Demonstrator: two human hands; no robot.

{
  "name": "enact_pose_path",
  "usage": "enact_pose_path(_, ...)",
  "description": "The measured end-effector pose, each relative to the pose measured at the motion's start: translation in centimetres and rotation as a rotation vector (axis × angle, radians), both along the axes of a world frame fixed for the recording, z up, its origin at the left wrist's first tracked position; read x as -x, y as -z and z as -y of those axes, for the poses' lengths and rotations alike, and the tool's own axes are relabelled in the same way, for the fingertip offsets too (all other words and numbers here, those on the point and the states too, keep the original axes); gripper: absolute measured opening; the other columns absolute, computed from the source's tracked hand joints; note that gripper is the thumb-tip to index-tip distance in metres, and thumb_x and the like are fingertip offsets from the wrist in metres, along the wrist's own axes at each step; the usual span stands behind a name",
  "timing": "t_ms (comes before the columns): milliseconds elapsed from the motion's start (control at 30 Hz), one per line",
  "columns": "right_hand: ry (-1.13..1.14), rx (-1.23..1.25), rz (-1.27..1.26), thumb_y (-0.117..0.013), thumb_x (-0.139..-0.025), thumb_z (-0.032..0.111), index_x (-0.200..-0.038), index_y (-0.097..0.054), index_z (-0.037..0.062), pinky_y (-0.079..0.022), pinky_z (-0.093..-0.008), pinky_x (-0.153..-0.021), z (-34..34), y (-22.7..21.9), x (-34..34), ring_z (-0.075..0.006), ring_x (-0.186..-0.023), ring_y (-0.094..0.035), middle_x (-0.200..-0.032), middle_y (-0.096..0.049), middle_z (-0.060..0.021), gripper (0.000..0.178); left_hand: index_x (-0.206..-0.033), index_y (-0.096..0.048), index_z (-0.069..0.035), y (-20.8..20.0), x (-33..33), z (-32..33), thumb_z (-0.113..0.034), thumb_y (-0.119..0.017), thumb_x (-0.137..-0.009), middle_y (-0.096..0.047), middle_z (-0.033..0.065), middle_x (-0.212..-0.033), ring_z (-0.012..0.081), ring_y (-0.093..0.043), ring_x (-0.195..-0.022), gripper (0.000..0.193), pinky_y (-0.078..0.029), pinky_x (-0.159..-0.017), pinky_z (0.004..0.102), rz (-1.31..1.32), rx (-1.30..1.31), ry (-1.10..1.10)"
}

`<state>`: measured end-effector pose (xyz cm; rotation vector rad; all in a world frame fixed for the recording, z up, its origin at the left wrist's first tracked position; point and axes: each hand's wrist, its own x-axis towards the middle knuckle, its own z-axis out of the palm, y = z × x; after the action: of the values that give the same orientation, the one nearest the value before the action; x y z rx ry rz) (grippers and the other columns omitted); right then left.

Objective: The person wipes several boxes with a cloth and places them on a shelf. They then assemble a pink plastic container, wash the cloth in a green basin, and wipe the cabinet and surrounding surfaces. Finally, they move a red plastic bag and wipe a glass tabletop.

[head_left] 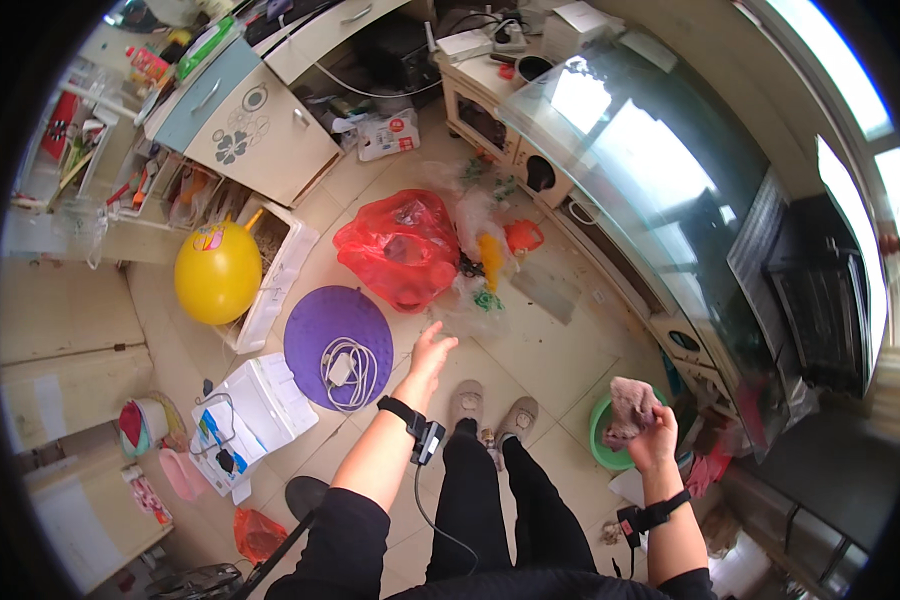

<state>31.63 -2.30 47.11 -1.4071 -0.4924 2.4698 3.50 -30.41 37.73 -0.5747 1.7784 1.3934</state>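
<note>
Gripping a crumpled mauve cloth (628, 405) in the right hand (655, 440) at four o'clock, with fingers curled round its lower edge and a green basin (597, 432) partly hidden behind. Holding nothing in the left hand (427, 362), just off centre towards seven o'clock, with fingers extended and loosely parted. Near that hand at eight o'clock, a round purple disc (315, 320) beneath a coiled white cable (340, 372). Between ten and eleven, a red plastic bag (395, 245); at nine, a yellow balloon (218, 275) partly covering a white crate (282, 285); at half past one, a glass-topped counter (660, 150).

Home: flowered cabinet (262, 132), yellow balloon (217, 275)
</note>
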Motion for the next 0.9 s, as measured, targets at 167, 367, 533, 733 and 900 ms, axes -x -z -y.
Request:
enact_pose_path(167,-0.036,-0.09,0.007,-0.05,-0.083,0.023,-0.121,-0.055,0.003,-0.038,-0.0429,-0.105,-1.4,-0.2,1.5,-0.03,-0.118,-0.053,-0.125,-0.059,-0.0126,0.043,-0.145,-0.039,-0.018,3.1,9.7,2.4,-0.019,-0.064,-0.081,-0.044,0.0099,-0.143,0.0256,-0.039,-0.131,0.068,-0.03,-0.103,0.051,-0.021,-0.137,-0.293)
enact_pose_path(367,0.025,-0.129,0.082,-0.048,-0.081,0.027,-0.128,-0.05,0.001,-0.034,-0.0458,-0.11,-0.7,-0.9,4.9,-0.0331,-0.124,-0.049,-0.132,-0.054,-0.0155,0.054,-0.144,-0.041,-0.019,12.3,22.6,5.3,-0.025,-0.067,-0.083,-0.028,0.0093,-0.155,0.0281,-0.014,-0.144,0.067,0.0,-0.11,0.0592,0.053,-0.253,-0.411)
enact_pose_path(533,0.089,-0.177,0.201,-0.047,-0.081,0.027,-0.127,-0.051,0.0012,-0.036,-0.0448,-0.109,0.7,1.0,7.4,-0.0331,-0.123,-0.05,-0.131,-0.055,-0.0153,0.053,-0.137,-0.05,-0.018,19.5,26.7,6.8,-0.028,-0.072,-0.081,-0.044,0.0068,-0.145,0.0232,-0.03,-0.138,0.061,-0.007,-0.109,0.0626,0.175,-0.169,-0.576)
enact_pose_path(733,0.03,-0.139,0.201,-0.046,-0.083,0.028,-0.123,-0.055,0.0034,-0.036,-0.0446,-0.108,1.4,2.8,12.0,-0.032,-0.121,-0.051,-0.128,-0.057,-0.0137,0.048,-0.101,-0.068,-0.015,17.2,26.2,7.8,-0.018,-0.07,-0.084,-0.062,-0.0022,-0.082,0.0113,-0.052,-0.081,0.018,-0.035,-0.077,0.0343,0.074,-0.108,-0.833)
enact_pose_path(900,-0.008,-0.135,0.098,-0.047,-0.082,0.025,-0.122,-0.055,0.0021,-0.039,-0.0433,-0.105,0.7,2.3,14.5,-0.0311,-0.117,-0.054,-0.125,-0.059,-0.013,0.046,-0.097,-0.067,-0.011,10.0,25.7,9.0,-0.007,-0.066,-0.083,-0.06,-0.003,-0.078,0.0085,-0.054,-0.07,0.015,-0.044,-0.063,0.0247,-0.141,-0.185,-0.844)
